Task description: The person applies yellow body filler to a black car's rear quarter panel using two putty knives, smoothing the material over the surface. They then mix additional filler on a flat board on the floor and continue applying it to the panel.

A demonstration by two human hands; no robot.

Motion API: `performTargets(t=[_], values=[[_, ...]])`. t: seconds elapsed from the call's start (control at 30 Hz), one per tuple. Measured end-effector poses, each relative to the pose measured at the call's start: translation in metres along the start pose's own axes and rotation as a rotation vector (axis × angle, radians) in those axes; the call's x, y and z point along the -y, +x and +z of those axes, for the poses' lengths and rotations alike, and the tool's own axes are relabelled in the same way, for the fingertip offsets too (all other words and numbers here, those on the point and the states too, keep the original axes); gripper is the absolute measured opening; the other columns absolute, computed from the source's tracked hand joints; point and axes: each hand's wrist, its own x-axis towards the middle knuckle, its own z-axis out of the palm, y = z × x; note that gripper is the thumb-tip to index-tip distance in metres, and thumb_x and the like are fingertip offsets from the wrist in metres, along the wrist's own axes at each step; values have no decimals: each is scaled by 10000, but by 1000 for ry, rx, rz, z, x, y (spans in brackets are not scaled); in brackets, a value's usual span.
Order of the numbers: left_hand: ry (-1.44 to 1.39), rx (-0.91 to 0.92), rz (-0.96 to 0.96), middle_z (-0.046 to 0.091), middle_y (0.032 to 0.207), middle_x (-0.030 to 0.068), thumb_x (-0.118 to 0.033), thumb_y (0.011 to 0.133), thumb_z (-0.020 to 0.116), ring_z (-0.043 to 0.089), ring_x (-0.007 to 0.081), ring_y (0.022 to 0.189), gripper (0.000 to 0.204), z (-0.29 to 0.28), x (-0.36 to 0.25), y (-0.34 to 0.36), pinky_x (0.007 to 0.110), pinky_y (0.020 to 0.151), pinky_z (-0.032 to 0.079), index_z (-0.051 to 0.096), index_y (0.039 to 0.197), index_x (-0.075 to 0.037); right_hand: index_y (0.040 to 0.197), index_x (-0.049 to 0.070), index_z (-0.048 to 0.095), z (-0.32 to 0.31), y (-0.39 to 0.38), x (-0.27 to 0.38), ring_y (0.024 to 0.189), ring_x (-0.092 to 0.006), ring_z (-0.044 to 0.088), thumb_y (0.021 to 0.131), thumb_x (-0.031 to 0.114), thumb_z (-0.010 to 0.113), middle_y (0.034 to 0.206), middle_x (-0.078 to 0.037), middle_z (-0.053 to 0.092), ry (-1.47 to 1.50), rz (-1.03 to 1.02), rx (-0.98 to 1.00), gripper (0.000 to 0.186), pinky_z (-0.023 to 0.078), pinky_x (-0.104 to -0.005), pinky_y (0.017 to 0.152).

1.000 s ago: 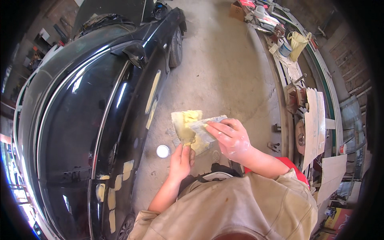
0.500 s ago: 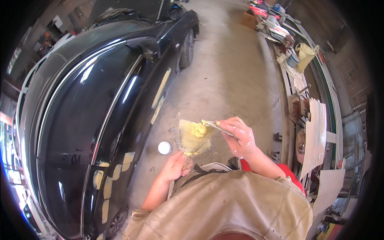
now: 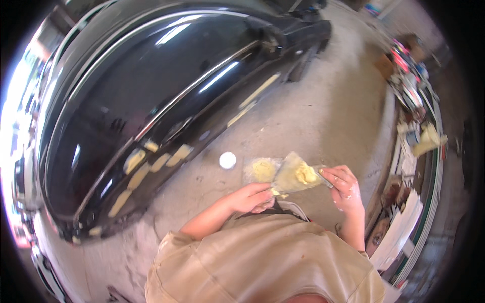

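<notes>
left hand [image 3: 251,198]: fingers gripping board [image 3: 261,170] edge
right hand [image 3: 343,184]: fingers clamping spreader [image 3: 298,174]
risk: filler [image 3: 305,174] sliding off tilting spreader, dropping on floor [image 3: 323,116]

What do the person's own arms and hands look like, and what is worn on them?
Both forearms are bare, and the left hand has no glove. The right hand is also ungloved; pale smears, like dried paste, show on its fingers and back. A loose beige short-sleeved shirt covers the shoulders, and its left sleeve ends above the elbow. No watch, ring or bracelet can be made out.
</notes>
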Motion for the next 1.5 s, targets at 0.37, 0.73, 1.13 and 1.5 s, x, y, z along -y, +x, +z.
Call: performTargets(t=[0.37,0.73,1.13,1.5], values=[[-118,211,-59,512,722,46,-347,1070,474,426,102,521,380,8,-9,17,268,441,360,533,1171,14,942,103,627,33,23,-15,621,-138,565,988,429,588,770,-51,599,1690,590,-279,331,464,-290,511],[-215,364,43,514,678,84,-465,1035,512,420,117,473,574,-1,-18,31,266,399,336,517,1238,72,1025,3,706,58,26,17,874,-132,668,962,493,648,950,-52,724,1582,568,201,498,552,-303,779],[112,111,16,516,718,55,-477,1037,508,436,101,518,555,7,-53,15,255,438,370,496,1293,16,1098,35,641,30,23,30,754,-70,573,1038,195,583,920,24,668,1046,418,-874,180,470,-270,656],[119,112,117,532,751,70,-426,1059,486,432,99,532,485,0,-45,9,250,459,375,504,1245,21,1211,30,672,4,0,30,594,-274,616,707,-21,765,800,-88,670,85,-212,-395,515,485,-362,507]])
